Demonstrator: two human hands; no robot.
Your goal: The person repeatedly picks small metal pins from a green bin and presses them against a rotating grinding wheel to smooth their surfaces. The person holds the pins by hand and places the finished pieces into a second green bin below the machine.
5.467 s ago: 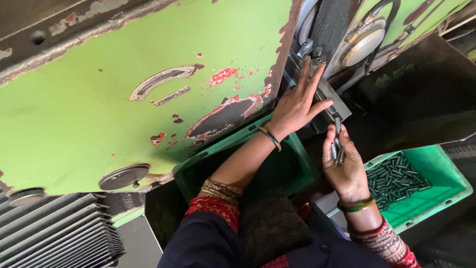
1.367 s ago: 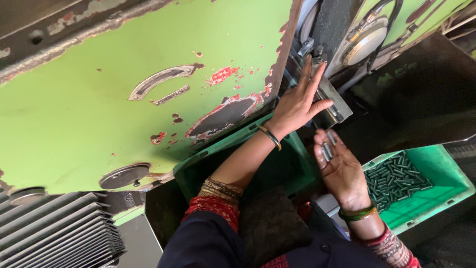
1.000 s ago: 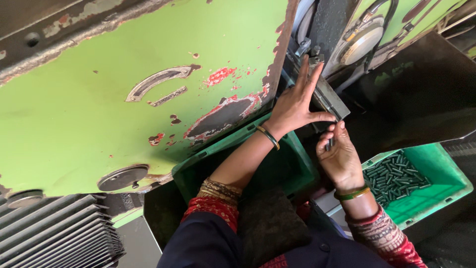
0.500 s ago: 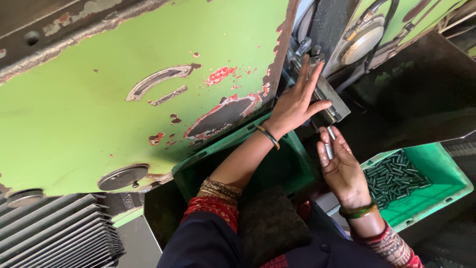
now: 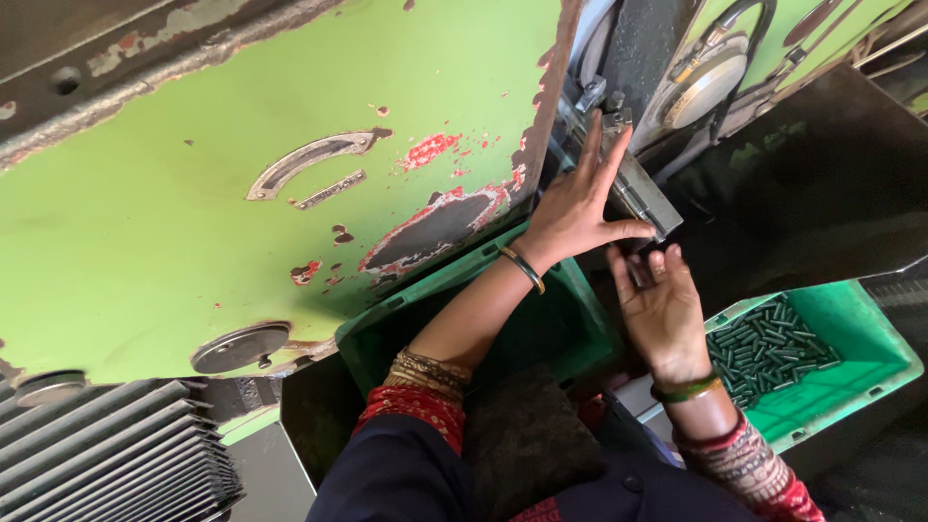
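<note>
Looking down from the head camera, the left hand (image 5: 577,208) lies flat and open, fingers spread, against a grey metal block (image 5: 638,188) on the chipped green machine (image 5: 193,213). Just below, the right hand (image 5: 662,309) is open, palm up, with a small dark metal pin (image 5: 638,274) resting at its fingers. Right of it, a green bin (image 5: 851,372) holds many dark pins (image 5: 764,348).

Chipped green-painted metal panel (image 5: 193,222) (rough edges); glossy green plastic crate (image 5: 851,372).
</note>
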